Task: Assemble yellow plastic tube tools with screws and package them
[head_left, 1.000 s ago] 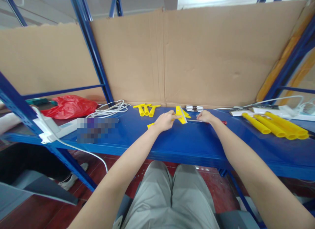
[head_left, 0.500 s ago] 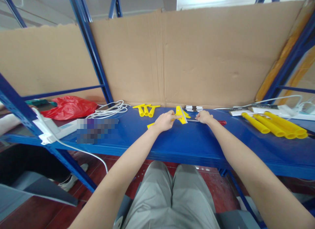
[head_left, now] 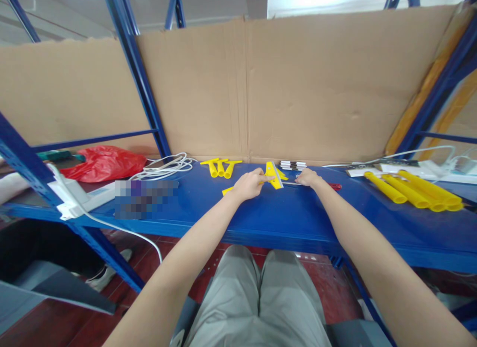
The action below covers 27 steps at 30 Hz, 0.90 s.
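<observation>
My left hand [head_left: 250, 184] is closed on a yellow scraper [head_left: 275, 175] with a pale strip along its head, held over the blue shelf. To its right, my right hand [head_left: 307, 177] has its fingers pressed together near a small item that I cannot make out. A screwdriver with a red handle [head_left: 335, 186] lies beside and partly behind the right wrist. Another yellow piece [head_left: 227, 190] shows at the left wrist. Behind the hands rest small white-and-black pieces [head_left: 293, 165].
Yellow T-shaped pieces [head_left: 228, 169] lie back left, near a white cable coil [head_left: 175, 165] and a red bag [head_left: 106, 163]. Several yellow tubes [head_left: 413, 190] lie at the right. A power strip [head_left: 84, 195] sits at the left. Cardboard [head_left: 298, 88] stands behind the blue shelf [head_left: 261, 220].
Both hands hold nearly the same position and grasp. The view has shifted very slightly.
</observation>
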Motion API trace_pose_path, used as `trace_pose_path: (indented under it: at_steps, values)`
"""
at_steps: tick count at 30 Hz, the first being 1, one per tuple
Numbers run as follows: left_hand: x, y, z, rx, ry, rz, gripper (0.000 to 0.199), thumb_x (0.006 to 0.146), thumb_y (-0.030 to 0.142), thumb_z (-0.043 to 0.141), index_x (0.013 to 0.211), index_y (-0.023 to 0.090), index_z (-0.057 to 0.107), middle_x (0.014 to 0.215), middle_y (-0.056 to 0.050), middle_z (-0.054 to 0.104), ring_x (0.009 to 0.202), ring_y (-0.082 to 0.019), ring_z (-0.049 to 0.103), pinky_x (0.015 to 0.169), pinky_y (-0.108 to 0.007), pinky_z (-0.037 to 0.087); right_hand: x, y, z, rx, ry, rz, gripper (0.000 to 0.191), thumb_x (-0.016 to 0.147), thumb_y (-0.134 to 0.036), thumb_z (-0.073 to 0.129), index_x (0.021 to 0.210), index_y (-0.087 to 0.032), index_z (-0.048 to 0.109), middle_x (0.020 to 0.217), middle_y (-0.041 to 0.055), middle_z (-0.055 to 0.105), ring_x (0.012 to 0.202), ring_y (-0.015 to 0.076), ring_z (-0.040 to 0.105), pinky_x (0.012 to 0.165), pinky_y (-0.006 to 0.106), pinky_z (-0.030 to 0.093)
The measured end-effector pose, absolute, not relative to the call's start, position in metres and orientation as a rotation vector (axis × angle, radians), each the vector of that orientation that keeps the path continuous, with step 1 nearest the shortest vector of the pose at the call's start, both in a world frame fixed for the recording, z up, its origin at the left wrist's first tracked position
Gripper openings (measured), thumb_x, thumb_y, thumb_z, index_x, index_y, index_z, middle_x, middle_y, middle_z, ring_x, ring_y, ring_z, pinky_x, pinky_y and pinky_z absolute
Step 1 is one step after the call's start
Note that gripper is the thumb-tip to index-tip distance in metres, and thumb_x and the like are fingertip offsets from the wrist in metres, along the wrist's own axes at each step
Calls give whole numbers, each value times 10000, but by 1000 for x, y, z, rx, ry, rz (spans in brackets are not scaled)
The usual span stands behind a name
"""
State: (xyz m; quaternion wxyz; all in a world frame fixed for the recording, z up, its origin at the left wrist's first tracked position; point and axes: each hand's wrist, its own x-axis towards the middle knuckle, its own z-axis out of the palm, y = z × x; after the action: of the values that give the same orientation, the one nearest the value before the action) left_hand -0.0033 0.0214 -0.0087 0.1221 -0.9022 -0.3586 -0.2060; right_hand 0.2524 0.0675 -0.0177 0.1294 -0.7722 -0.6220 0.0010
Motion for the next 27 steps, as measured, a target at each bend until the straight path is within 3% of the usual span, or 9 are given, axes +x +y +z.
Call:
trace_pose_path:
  at_steps: [9,18,23,27]
  values:
    - [-3,22,-9,-2638,-1048,-598,440,883,131,460,1265,300,598,1031,-53,570,884,-162,612,839,-281,474,235,47,-8,-2272,-1880,-22,265,824,-232,522,1030,-175,677,1155,175,629,1192,325,515,941,488,430]
    - [-4,23,-9,-2648,-1047,-583,447,868,114,476,1245,312,613,1003,-48,574,888,-159,615,846,-274,474,235,45,-8,-2156,-1918,-50,234,815,-165,503,966,-183,681,1092,150,653,1121,302,550,926,474,415]
    - [-6,23,-7,-2650,-1063,-564,456,852,98,484,1236,303,621,982,-47,591,885,-165,615,847,-282,479,225,41,3,-1675,-1990,-135,222,841,-131,419,895,-148,633,1004,134,644,956,217,578,852,333,424]
    - [-7,23,-7,-2652,-1064,-574,447,845,96,493,1215,301,638,971,-47,599,888,-164,615,848,-284,482,205,41,6,-1242,-2059,-196,177,848,-158,409,831,-172,584,918,106,609,883,207,542,806,329,417]
